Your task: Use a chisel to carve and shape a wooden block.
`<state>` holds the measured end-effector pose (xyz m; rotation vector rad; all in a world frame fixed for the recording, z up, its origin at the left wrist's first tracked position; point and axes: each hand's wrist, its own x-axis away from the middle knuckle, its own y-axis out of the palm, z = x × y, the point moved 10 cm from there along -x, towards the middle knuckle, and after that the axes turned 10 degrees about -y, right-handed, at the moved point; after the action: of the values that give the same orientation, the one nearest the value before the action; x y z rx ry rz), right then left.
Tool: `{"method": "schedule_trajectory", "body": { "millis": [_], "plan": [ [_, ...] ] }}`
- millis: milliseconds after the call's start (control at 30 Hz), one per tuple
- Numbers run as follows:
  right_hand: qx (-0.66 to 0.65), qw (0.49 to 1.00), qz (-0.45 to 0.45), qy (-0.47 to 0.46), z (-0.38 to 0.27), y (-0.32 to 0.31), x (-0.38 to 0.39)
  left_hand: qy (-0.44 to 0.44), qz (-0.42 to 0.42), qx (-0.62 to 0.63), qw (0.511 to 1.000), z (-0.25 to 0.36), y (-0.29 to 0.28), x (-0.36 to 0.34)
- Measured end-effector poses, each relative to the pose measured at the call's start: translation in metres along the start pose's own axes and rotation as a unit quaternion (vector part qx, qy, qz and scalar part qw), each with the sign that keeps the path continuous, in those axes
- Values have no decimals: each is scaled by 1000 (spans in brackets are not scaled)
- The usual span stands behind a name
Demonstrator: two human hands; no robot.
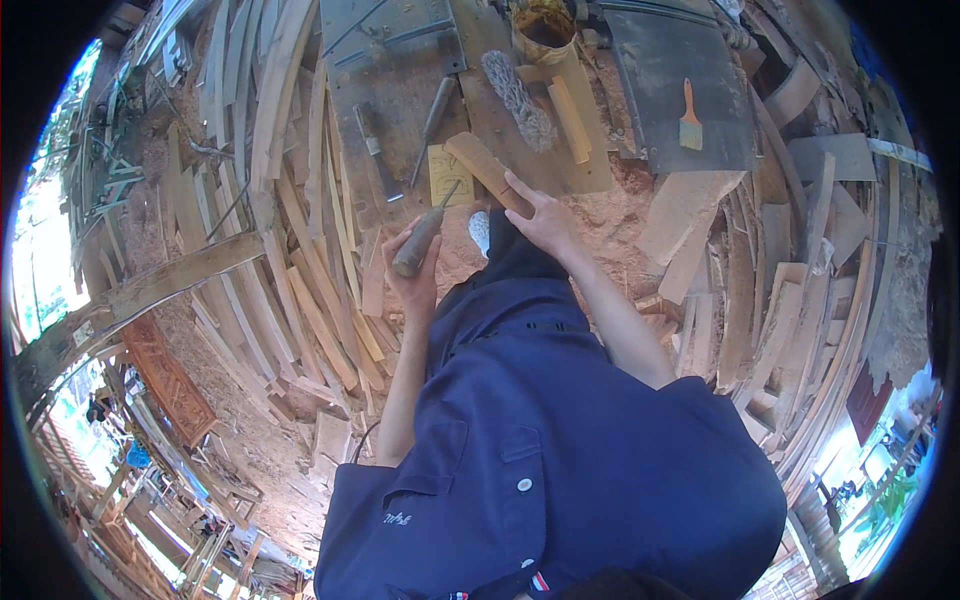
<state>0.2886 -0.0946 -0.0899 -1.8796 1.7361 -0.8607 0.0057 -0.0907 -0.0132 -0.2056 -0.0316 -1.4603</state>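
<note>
My left hand [405, 260] grips a thick grey-brown handle of a tool [420, 243] with a thin metal shaft angled up and right. My right hand [535, 220] holds a short curved light-wood piece [480, 165] at its lower end. The shaft's tip is near a yellowish card with drawn marks [439, 163] on the workbench [590, 130]. Beyond my hands lie a flat chisel-like tool [380, 160], a long dark-handled tool [435, 112], a shaggy grey brush or rope bundle [515, 95] and two narrow wood strips [568, 120].
A paintbrush [690, 125] lies on a dark board [680, 50]. A stained yellow bucket [545, 30] stands at the back. Stacked planks [300, 300] and offcuts [750, 300] flank me on both sides, over sawdust. A wooden beam [170, 280] crosses at left.
</note>
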Motion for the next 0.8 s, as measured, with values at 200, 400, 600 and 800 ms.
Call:
{"method": "schedule_trajectory", "body": {
  "millis": [200, 400, 600, 800],
  "plan": [
    [2, 1000, -3, 0, 0, 0, 1, -3, -3, -2, 1000, 2, 2, 0],
    [0, 1000, -3, 5, -3, 0, 1, -4, -1, 0, 1000, 1, 1, 3],
    [-3, 1000, -12, 19, 1, 4, 2, 20, 1, -24, 1000, -3, 0, 9],
    [0, 1000, -4, 11, 0, 6, 2, 42, 17, -38, 998, -6, 3, 17]
  ]
}}
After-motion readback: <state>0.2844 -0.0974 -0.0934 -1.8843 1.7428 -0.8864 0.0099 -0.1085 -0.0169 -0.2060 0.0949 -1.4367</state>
